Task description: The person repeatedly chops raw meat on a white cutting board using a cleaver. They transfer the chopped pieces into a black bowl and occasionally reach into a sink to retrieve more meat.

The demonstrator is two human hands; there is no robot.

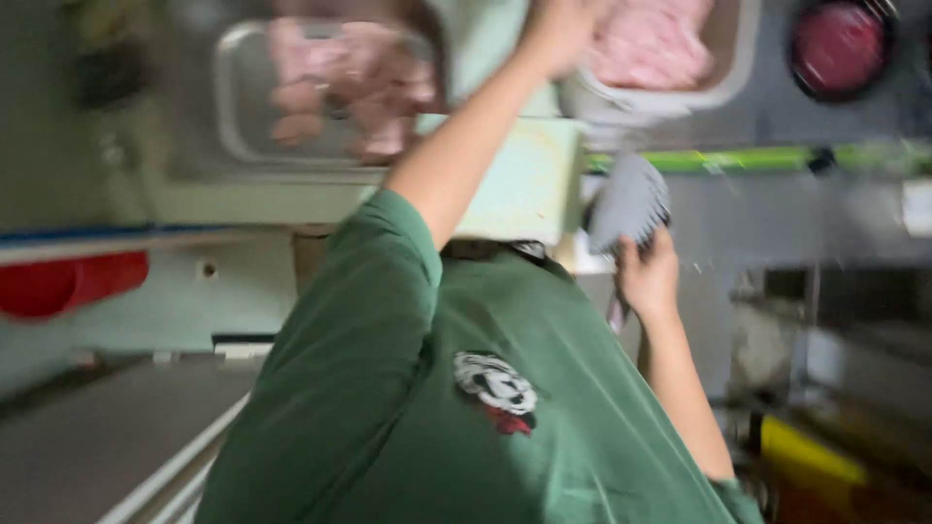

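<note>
Single head view, close behind person in green shirt [466, 408], facing past shoulder toward blurred metal tray [291, 97] beyond.

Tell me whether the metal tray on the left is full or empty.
Partly filled: blurred pink pieces, likely raw meat, lie in the metal tray, with bare metal showing along its left side. The picture is too blurred for more.

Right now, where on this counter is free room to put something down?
Bare steel lies between the white tub of pink meat and the dark red round container. The metal tray of meat and the pale green board crowd the left. The picture is blurred.
</note>
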